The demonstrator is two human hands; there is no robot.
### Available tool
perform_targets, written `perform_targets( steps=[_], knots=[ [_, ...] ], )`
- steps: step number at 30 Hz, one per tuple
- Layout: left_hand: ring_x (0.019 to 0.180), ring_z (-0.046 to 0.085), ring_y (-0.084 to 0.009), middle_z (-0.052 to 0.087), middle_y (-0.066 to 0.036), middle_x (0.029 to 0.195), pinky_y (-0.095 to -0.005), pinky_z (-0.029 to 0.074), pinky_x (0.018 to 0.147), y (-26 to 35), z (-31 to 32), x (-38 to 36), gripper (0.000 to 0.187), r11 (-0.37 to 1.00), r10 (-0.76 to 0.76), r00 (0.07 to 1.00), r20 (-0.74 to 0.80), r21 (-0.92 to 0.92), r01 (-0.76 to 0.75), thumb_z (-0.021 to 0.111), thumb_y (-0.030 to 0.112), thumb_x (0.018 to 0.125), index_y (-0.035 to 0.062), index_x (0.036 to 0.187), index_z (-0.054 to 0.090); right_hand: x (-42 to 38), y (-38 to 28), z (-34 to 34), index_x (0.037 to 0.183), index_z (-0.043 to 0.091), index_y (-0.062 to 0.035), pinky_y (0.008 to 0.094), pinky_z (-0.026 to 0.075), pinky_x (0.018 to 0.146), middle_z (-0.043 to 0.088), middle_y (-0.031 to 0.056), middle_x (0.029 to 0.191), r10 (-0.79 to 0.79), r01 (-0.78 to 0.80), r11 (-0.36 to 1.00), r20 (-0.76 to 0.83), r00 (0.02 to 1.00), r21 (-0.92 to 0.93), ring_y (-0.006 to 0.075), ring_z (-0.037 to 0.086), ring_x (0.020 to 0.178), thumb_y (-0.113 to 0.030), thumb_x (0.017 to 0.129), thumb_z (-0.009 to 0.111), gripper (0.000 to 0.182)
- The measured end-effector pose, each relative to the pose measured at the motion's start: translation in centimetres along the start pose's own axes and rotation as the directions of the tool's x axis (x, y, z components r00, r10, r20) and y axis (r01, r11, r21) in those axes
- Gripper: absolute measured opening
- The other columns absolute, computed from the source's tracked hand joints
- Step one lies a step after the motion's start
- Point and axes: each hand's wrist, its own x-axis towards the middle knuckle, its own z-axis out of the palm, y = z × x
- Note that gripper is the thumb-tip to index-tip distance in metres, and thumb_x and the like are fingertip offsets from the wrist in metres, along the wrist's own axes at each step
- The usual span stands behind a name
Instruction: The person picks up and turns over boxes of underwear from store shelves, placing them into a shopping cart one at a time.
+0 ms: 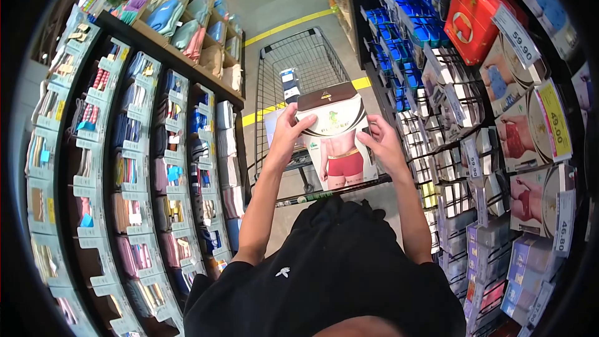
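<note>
Seen from the wearer's head, looking down into a shop aisle, a wire shopping cart [310, 53] stands in the middle, and a flat boxed pack [340, 157] is held up over its near end. The pack has a dark brown top, a white front with a green emblem, and a photo of red boxer briefs. The left hand [288, 131] grips the pack's left edge, thumb laid on the front near the top; its other fingers go round behind, so I cannot tell how they are spaced. The right hand [384, 142] pinches the right edge, thumb towards the front, forefinger bent above it and slightly apart; the remaining fingers are partly hidden. Inside the cart, beyond the pack, lies a dark blue package [290, 85] with a white label. To the left of the cart are shelves of folded, banded textiles [130, 165], and farther up that side, a wooden display [209, 43] of soft folded goods. To its right, racks [437, 87] hold blue and white packs, a bright red package [472, 25] and price tags. At the cart's near side is the wearer's black shirt [324, 268], with a small white logo
</note>
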Motion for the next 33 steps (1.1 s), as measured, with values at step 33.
perform_targets(
  steps=[33],
  knots=[
    [0.084, 0.064, -0.0235, 0.067, -0.015, 0.089, -0.035, 0.048, 0.076, -3.5, -13.5, 21.4, 0.054, 0.671, 0.132, 0.949, 0.288, 0.678, -0.299, 0.083, 0.022, 0.059, -0.0046, 0.102, 0.064, 0.7, 7.6, -3.6, 0.124, 0.051, 0.0031, 0.0425, 0.038, 0.101, 0.054, 0.0218, 0.124, -0.291, -0.289, 0.537, -0.495, 0.818, -0.793, 0.0376, 0.05, 0.116, -0.017, 0.088, 0.064, 0.043]
  ],
)
